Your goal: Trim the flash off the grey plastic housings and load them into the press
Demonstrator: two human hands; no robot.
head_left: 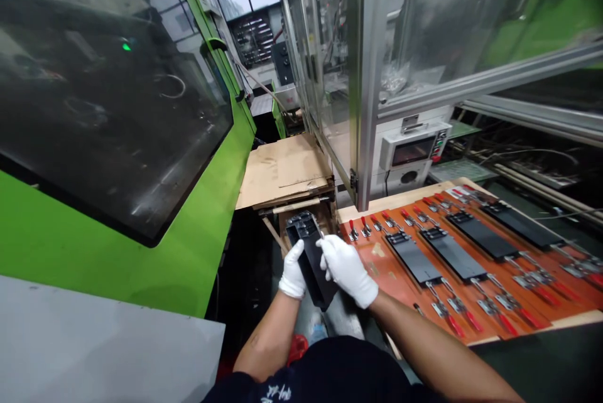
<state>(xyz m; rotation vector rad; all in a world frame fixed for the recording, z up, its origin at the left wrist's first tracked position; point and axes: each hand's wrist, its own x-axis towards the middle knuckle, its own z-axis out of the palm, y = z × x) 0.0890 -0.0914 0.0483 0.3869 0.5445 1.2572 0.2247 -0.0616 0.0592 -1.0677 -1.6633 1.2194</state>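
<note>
My left hand (293,271), in a white glove, grips the near left side of a long black plastic housing (311,258). The part is hollow like a trough, tilted, with a ribbed, compartmented far end. On its right edge rests my right hand (346,268), also gloved in white. Its fingers are pinched together around something thin that I cannot make out. To the right, several flat black panels (414,258) lie on an orange fixture board (381,265), held by red-handled toggle clamps (447,318).
A green machine (211,221) with a dark window stands close on my left. Cardboard sheets (287,164) cover a stand ahead. An aluminium-framed enclosure (372,76) rises at the right, its post corner near the board. A control box (414,145) with a screen sits behind it.
</note>
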